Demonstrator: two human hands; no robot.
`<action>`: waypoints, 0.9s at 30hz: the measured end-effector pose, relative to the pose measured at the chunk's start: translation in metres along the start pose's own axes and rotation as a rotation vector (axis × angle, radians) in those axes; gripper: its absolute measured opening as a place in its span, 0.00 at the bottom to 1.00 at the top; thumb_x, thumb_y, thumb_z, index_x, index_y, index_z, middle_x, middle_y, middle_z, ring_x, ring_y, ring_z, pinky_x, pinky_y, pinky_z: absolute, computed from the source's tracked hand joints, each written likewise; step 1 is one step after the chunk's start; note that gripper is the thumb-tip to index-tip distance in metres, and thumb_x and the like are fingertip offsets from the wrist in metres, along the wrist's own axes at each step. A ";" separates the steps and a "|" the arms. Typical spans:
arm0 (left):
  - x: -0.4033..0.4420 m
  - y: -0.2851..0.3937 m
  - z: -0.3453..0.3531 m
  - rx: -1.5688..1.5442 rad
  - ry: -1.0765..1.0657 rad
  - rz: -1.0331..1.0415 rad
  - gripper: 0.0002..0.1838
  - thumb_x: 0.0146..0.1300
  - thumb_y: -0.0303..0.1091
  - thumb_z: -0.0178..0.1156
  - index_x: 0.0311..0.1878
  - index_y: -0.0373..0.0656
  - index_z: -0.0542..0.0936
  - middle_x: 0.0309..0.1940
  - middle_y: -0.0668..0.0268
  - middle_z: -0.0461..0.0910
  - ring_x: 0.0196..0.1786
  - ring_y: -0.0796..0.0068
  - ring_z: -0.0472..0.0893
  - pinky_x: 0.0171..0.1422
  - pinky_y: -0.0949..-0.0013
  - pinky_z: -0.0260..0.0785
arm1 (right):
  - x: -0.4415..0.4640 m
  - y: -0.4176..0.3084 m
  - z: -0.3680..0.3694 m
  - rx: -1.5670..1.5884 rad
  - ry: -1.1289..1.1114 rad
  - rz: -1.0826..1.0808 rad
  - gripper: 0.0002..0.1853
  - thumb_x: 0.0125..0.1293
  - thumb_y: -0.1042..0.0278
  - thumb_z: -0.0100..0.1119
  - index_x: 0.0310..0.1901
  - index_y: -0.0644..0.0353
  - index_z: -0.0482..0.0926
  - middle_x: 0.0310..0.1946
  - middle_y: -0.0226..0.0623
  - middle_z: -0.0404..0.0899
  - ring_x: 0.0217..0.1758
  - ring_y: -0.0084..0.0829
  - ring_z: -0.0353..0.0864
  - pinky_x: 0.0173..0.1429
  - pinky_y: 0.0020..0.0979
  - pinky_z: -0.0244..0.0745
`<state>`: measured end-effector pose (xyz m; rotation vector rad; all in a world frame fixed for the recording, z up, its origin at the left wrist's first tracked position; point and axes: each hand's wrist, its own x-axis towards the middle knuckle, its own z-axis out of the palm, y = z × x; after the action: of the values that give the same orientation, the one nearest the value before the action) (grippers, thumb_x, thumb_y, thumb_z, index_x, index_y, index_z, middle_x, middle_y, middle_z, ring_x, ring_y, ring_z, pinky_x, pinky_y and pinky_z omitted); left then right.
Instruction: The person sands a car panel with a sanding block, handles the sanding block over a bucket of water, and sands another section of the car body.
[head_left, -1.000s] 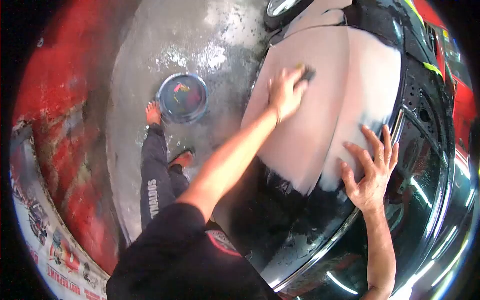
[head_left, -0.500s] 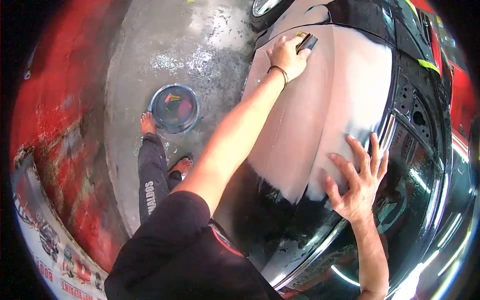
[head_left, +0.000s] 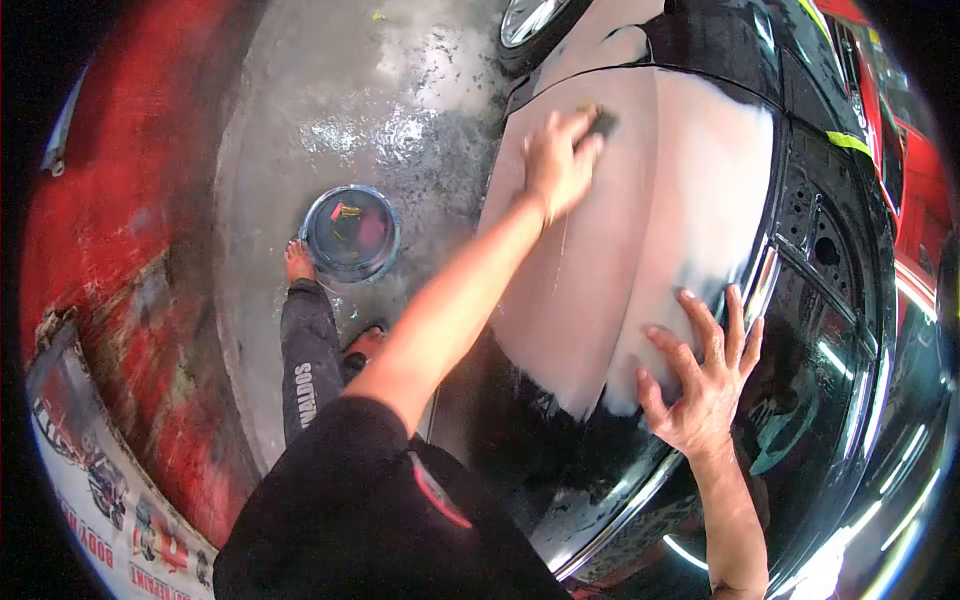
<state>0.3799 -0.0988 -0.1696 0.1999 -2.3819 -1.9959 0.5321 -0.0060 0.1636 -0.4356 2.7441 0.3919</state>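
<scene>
My left hand (head_left: 558,170) is closed around a small dark sanding block (head_left: 602,123) with a yellowish edge. The block is pressed to the upper part of a pinkish-grey patch (head_left: 585,250) on a black car's side. Motion blurs the block and fingertips. Farther down, my right hand (head_left: 700,390) rests with fingers spread at the patch's lower right border, holding nothing. Its fingertips touch the panel beside the chrome window trim (head_left: 762,280).
A round tub of water (head_left: 350,272) with pink and yellow pieces in it stands on the wet concrete floor (head_left: 270,180), against my foot (head_left: 298,262). A car wheel (head_left: 530,25) is at the top. A printed banner (head_left: 110,500) lies lower left, near a red wall (head_left: 110,190).
My left hand has slid the sanding block down the panel, towards me. My right hand keeps its place on the car, and the whole view has shifted slightly.
</scene>
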 end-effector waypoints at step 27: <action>-0.226 0.043 -0.071 -0.229 -0.203 -0.099 0.39 0.73 0.23 0.71 0.86 0.53 0.78 0.84 0.53 0.74 0.83 0.42 0.75 0.89 0.44 0.68 | 0.006 -0.005 0.001 -0.019 -0.013 0.024 0.19 0.61 0.56 0.76 0.55 0.36 0.94 0.81 0.34 0.78 0.96 0.62 0.56 0.97 0.69 0.30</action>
<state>0.6073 -0.1348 -0.1004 0.1153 -2.2654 -2.4205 0.5287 -0.0113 0.1592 -0.4039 2.7378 0.4251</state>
